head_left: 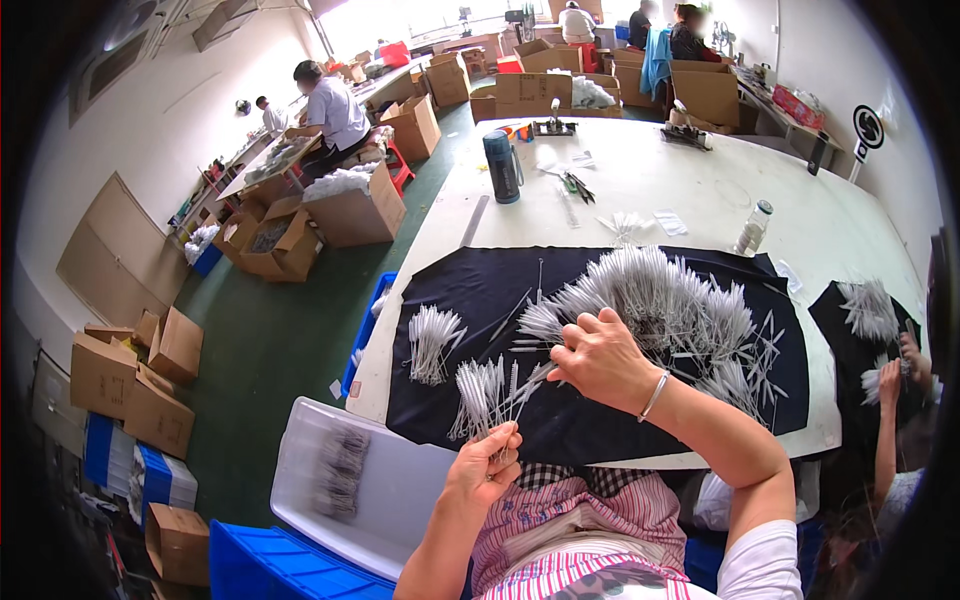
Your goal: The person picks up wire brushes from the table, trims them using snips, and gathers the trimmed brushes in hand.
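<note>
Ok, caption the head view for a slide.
Left hand holds a bunch of brushes; right hand is by the pile on dark cloth.

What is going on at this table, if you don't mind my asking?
A person is handling thin, white-tipped wire brushes. Their left hand grips a bunch of brushes by the wire ends, while the right hand is at the near-left edge of a large pile; whether it pinches a brush is unclear. A smaller bundle lies on the dark cloth, left of the pile. At the right edge, a co-worker's hands are at similar white pieces.
</note>
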Tool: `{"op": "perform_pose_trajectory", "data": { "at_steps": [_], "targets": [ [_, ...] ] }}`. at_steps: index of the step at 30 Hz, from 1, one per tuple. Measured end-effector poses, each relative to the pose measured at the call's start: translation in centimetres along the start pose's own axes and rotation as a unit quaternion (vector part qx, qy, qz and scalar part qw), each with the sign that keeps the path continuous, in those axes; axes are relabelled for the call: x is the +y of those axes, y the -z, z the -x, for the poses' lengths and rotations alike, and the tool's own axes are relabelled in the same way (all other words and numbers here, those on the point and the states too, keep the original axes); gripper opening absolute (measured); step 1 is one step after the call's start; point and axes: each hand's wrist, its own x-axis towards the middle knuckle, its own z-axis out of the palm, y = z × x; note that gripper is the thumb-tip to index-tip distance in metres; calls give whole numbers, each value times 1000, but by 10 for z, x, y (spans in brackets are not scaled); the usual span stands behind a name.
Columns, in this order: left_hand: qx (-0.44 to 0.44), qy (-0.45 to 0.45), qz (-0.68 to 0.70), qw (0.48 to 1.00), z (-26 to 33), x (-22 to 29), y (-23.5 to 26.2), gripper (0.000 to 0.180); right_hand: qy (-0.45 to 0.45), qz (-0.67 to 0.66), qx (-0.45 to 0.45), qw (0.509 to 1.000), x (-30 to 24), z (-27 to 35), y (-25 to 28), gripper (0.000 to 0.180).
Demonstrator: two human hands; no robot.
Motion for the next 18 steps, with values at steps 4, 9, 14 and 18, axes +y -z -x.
{"op": "perform_pose_trajectory", "data": {
  "at_steps": [4,9,14,18],
  "targets": [
    [-2,4,-4,1000,-1,0,0,8,19,8,-13,1000,1,-1,4,23],
    [-10,9,-2,1000,-3,0,3,8,17,6,-10,1000,3,-1,7,24],
    [-12,10,0,1000,-3,-1,3,8,2,-4,-37,999,-3,0,12,27],
    [-6,7,-6,1000,-2,-2,0,8,10,-1,-44,999,-5,1,10,27]
  ]
}}
